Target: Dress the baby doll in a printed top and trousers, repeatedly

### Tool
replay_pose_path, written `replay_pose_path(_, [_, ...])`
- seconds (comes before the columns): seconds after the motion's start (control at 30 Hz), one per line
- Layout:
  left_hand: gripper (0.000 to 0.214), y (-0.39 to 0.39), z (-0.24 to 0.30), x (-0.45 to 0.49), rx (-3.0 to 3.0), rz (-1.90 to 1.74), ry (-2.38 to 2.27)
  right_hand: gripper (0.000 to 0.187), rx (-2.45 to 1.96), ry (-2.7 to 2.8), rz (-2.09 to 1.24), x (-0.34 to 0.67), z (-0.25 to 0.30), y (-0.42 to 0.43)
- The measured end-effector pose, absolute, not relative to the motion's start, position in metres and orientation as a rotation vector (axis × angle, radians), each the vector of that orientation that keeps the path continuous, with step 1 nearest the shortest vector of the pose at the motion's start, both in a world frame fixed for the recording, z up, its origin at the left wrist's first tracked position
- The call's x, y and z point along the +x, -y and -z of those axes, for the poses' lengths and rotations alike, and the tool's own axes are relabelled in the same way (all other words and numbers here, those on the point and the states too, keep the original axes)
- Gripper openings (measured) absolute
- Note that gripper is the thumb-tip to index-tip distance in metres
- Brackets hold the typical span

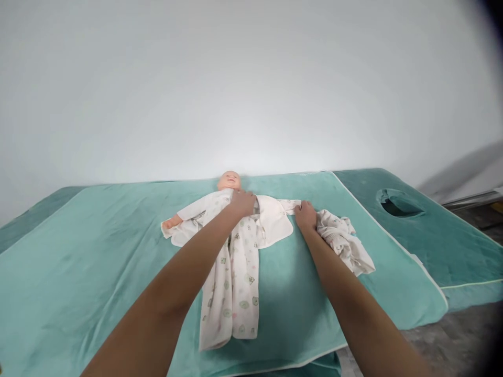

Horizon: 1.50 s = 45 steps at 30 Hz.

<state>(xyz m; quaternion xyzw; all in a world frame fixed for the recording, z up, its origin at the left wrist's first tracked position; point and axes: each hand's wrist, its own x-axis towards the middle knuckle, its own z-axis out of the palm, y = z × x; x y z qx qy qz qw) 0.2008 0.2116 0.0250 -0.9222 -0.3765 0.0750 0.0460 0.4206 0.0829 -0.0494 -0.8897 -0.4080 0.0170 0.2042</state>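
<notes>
A baby doll (229,180) lies on its back, its head toward the wall. Printed white baby trousers (245,283) cover its legs, and an opened white baby jacket (273,222) is spread under its upper body. My left hand (242,203) rests closed at the doll's chest and shoulder; what its fingers hold is hidden. Out to the right, my right hand (305,214) is closed on the end of the jacket's printed sleeve (288,206). On the other side the doll's bare hand (172,222) lies over the jacket's other sleeve.
A crumpled white printed cloth (346,241) lies just right of my right hand. Beneath everything is a green sheet (118,272) on a padded table, with a dark face hole (398,204) at its right end. A pale wall (251,89) stands behind.
</notes>
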Motion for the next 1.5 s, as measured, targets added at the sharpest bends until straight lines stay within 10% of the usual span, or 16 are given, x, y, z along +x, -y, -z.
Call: replay_pose_path(1.5, [0.038, -0.174, -0.072, 0.156, -2.820, 0.063, 1.293, 0.038, -2.341, 1.032, 0.016, 0.432, 0.061, -0.083])
